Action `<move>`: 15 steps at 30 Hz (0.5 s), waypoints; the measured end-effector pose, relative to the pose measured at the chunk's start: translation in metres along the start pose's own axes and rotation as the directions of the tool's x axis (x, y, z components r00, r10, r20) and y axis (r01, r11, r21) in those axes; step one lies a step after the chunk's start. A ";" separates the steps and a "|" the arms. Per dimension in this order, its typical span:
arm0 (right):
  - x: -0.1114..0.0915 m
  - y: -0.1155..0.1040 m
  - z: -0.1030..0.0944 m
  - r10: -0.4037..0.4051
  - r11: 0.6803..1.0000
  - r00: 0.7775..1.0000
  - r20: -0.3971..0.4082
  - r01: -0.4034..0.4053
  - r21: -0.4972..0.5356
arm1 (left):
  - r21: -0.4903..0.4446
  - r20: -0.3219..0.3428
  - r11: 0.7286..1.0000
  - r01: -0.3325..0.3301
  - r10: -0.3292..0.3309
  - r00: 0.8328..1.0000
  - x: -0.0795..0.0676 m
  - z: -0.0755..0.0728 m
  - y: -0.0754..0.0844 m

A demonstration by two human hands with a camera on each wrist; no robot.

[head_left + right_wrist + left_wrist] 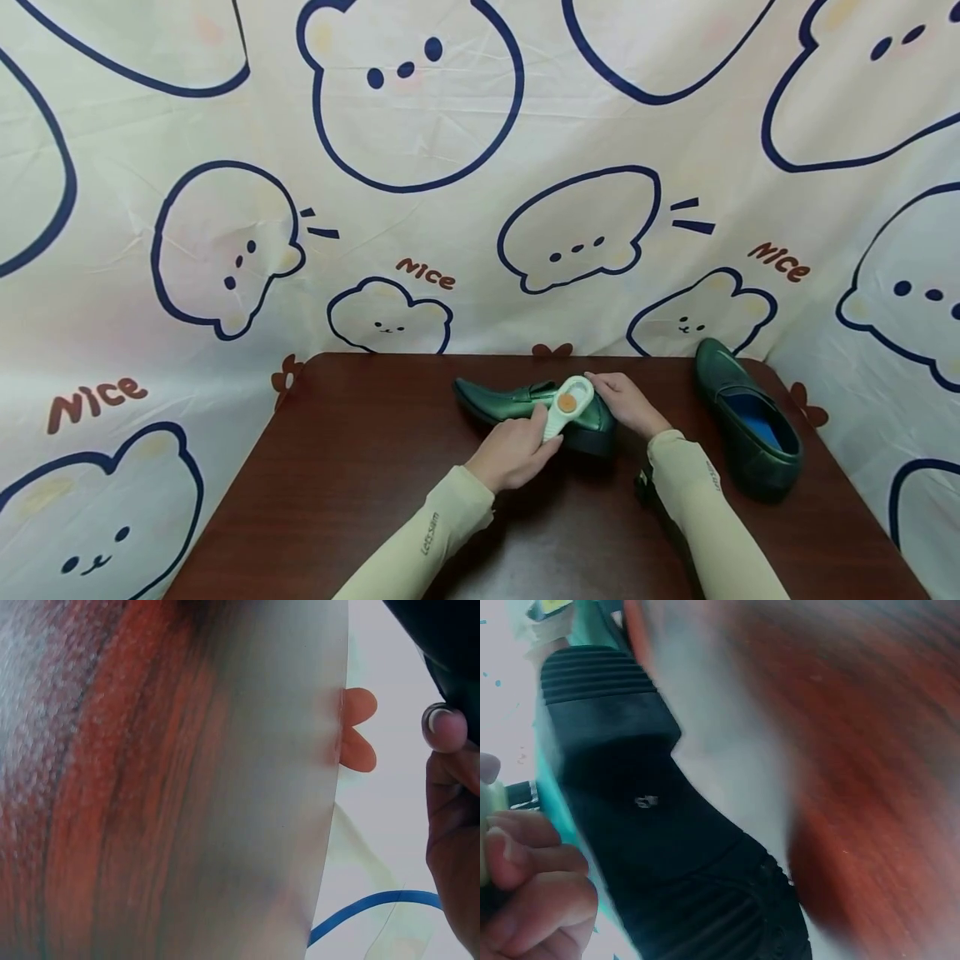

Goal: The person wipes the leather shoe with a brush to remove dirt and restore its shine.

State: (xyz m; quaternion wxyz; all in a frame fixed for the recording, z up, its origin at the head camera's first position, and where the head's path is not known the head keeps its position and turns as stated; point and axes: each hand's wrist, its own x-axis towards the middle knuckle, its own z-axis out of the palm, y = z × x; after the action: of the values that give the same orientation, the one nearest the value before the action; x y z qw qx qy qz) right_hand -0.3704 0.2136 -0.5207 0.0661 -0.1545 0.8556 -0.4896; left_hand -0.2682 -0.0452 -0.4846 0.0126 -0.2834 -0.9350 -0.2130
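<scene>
A green leather loafer [495, 402] is held sideways above the back of the table, toe to the left. Its black ridged sole [641, 769] faces the left wrist camera. My right hand [630, 404] grips the shoe at its heel end; in the right wrist view only the thumb and part of the hand show against the dark shoe. My left hand [513, 450] holds a pale green handled tool [557, 421] with a rounded head and an orange disc. That head overlaps the shoe's side in the head view; whether they touch, I cannot tell. Its exact kind is unclear.
The matching green loafer [750, 442], blue inside, rests near the table's right edge, toe toward the back. A dark brown table [360, 500] reaches to a white curtain [465, 233] printed with bear outlines. Something black [643, 487] shows beside my right forearm.
</scene>
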 end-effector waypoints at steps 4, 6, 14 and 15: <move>0.001 0.001 0.003 0.014 1.000 1.000 0.007 -0.014 0.000 | -0.017 0.013 0.999 0.039 -0.039 0.999 -0.003 0.002 -0.009; 0.000 0.003 0.004 0.015 1.000 1.000 0.000 -0.015 0.005 | -0.046 0.012 0.997 0.060 -0.060 0.998 -0.009 0.001 -0.016; -0.003 0.004 0.002 0.014 1.000 1.000 -0.003 -0.014 -0.005 | -0.080 -0.012 0.989 0.124 -0.125 0.992 -0.032 -0.007 -0.043; -0.004 0.004 0.002 0.017 1.000 1.000 -0.006 -0.017 -0.010 | -0.081 -0.013 0.989 0.120 -0.122 0.992 -0.034 -0.007 -0.045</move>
State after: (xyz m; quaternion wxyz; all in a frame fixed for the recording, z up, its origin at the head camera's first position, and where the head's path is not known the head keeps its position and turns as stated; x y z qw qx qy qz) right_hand -0.3675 0.2153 -0.5257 0.0669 -0.1463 0.8594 -0.4853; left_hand -0.2641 -0.0998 -0.5007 -0.0031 -0.2244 -0.9410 -0.2532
